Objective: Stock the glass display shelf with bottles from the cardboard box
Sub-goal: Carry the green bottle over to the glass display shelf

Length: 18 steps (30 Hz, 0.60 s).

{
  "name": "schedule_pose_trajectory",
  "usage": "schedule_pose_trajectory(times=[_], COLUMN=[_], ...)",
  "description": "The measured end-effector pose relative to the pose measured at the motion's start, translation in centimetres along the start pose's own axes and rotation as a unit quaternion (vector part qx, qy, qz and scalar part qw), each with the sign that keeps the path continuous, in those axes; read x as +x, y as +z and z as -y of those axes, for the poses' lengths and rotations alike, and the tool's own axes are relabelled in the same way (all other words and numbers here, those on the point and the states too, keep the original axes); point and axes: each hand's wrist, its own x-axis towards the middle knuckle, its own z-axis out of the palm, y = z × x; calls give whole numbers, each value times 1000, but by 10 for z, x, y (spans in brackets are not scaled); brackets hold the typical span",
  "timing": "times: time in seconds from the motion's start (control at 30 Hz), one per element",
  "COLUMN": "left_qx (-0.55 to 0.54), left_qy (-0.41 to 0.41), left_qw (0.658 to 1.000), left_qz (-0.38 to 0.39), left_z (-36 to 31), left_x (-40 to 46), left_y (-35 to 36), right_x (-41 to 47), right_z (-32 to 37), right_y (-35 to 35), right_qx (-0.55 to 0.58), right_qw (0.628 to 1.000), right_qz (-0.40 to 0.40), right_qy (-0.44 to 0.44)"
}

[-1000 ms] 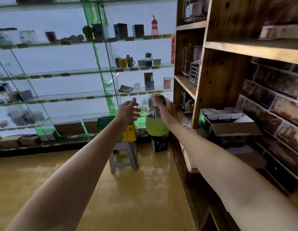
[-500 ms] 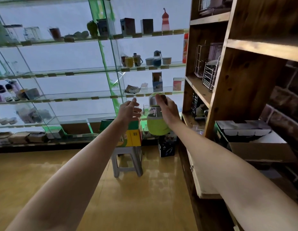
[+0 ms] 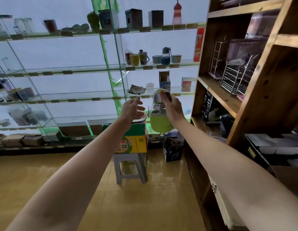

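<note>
My right hand [image 3: 172, 109] grips a glass bottle [image 3: 159, 117] with a lime-green sleeve and a silver cap, holding it upright by the neck and cap. The bottle hangs in the air just below the front edge of a glass display shelf [image 3: 101, 98]. My left hand [image 3: 132, 110] is raised beside the bottle, fingers spread and relaxed, a short gap away from it. Below both hands stands the green and yellow cardboard box [image 3: 134, 139] on a grey plastic stool [image 3: 129, 165].
The glass shelving holds mugs, jars, small boxes and a blue bottle [image 3: 165, 57] on the tiers above. A wooden shelf unit [image 3: 245, 90] with wire racks stands close on the right. A dark box [image 3: 173, 147] sits on the wooden floor beside the stool.
Both hands and the bottle have risen slightly toward the glass shelf edge, and the view has shifted left and closer. The left hand stays open beside the bottle.
</note>
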Motion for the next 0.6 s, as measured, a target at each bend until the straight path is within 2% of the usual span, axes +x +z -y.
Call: schedule_pose_trajectory(times=[0.17,0.6], left_qx=[6,18], left_qy=[15,3], left_qw=[1000,1000], left_qz=[5,-19], left_z=[5,21], left_x=[36,148], left_y=[-26,-68], right_x=[33,136], right_z=[-3,-34], right_y=[29,103], right_qx=[-21,15], right_qw=[999,999], right_qz=[17,43], right_qy=[-17,-1])
